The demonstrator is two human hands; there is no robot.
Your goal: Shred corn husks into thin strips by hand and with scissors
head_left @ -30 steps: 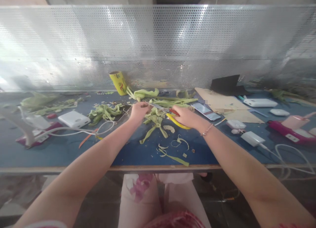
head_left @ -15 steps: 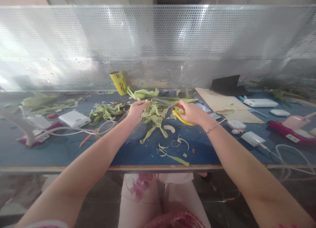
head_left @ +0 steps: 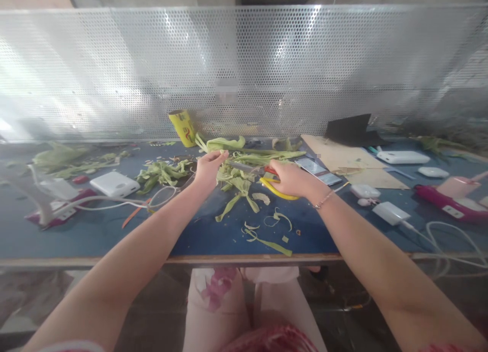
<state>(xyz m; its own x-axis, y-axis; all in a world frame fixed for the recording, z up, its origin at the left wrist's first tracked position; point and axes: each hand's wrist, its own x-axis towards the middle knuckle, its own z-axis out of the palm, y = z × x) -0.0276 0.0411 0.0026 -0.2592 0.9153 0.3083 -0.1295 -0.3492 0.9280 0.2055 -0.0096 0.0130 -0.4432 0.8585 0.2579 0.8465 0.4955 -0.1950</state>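
My left hand (head_left: 209, 169) is closed in a pinch, with a small pale green piece of vegetable (head_left: 224, 153) at its fingertips. In my right hand (head_left: 292, 179) is a pair of scissors (head_left: 277, 190) with red and yellow handles. Their blades reach left toward my left hand, just above a heap of cut greens (head_left: 237, 180). Whether the blades touch anything is unclear. Long green stalks with leaves (head_left: 224, 144) lie behind both hands. Thin peelings (head_left: 272, 244) are scattered nearer the table edge.
A yellow tube-shaped can (head_left: 183, 128) leans behind the greens. Another pile of greens (head_left: 163, 173) lies left, near a white power bank (head_left: 115, 183) and cables. To the right are a phone (head_left: 318, 170), cardboard (head_left: 343, 156) and a white charger (head_left: 391, 214). A perforated metal screen (head_left: 244, 62) stands behind.
The scissors and my right hand have shifted slightly left and down, showing more of the phone. My left fingertips have risen a little with the vegetable piece.
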